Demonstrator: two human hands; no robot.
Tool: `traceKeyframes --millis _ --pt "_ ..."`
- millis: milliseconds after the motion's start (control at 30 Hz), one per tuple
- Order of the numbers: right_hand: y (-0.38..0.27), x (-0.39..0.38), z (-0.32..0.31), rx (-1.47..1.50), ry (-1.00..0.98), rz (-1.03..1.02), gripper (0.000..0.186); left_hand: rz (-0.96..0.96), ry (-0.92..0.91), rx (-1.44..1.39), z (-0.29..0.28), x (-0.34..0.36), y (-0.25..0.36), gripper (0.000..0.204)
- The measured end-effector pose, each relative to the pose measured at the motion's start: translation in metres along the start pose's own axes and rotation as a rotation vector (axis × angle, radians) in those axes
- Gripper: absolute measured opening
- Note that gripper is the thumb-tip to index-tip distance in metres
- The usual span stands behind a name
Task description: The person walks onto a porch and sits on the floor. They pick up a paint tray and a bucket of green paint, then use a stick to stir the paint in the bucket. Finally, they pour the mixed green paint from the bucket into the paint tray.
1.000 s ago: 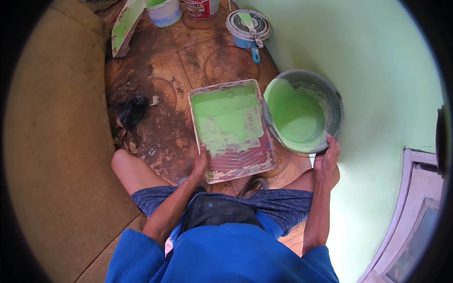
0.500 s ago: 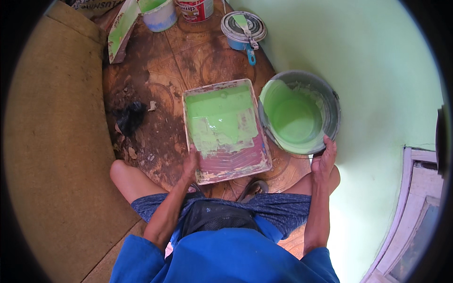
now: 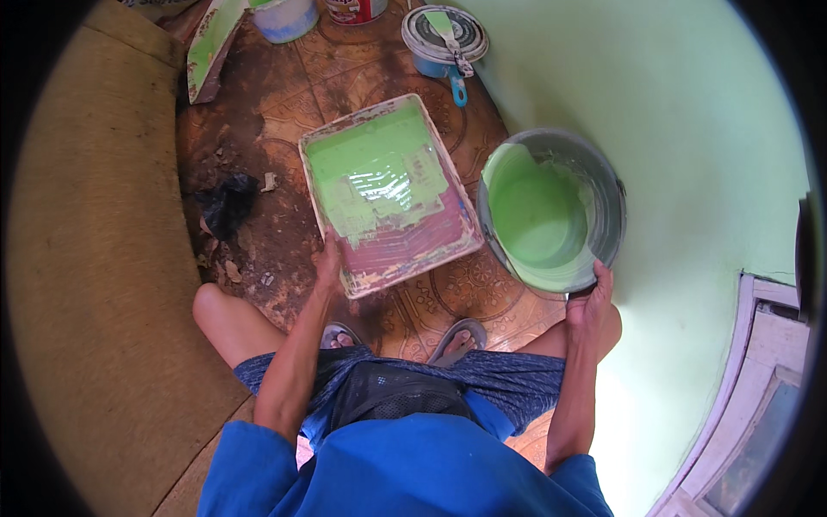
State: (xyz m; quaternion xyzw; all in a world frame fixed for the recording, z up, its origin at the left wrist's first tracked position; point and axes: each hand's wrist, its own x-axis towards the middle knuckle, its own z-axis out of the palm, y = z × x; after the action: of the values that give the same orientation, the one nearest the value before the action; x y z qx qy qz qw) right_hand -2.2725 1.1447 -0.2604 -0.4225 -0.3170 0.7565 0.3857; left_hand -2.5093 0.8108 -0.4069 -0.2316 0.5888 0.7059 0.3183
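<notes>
I'm squatting over the floor, brown and stained, filling the upper middle of the frame, with a pale green wall curving down the right side. Centre right, I'm gripping the near rim of the bucket with my right hand, fingers curled over the edge; it is holding a good pool of green paint and looks tipped toward the tray. If I'm tilting it too far, the paint could be sloshing over the lip onto the floor or my sandals below. Just left of the bucket, in the middle of the frame, my left hand is clamped on the near left corner of the paint tray, which is sitting at a slant with wet green in its far end. One corner is a poor hold: the tray could be twisting and spilling. Up top, a small tin with a brush laid across it is standing well clear.
</notes>
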Motion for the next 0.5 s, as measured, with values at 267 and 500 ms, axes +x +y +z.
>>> traceKeyframes --millis 267,500 --pt "0.01 -0.034 -0.045 0.082 0.105 0.13 0.037 -0.055 -0.034 -0.094 0.003 0.026 0.025 0.088" --pt "0.066 -0.01 -0.082 0.066 0.136 0.241 0.037 -0.056 -0.064 -0.05 -0.02 0.06 0.012 0.091"
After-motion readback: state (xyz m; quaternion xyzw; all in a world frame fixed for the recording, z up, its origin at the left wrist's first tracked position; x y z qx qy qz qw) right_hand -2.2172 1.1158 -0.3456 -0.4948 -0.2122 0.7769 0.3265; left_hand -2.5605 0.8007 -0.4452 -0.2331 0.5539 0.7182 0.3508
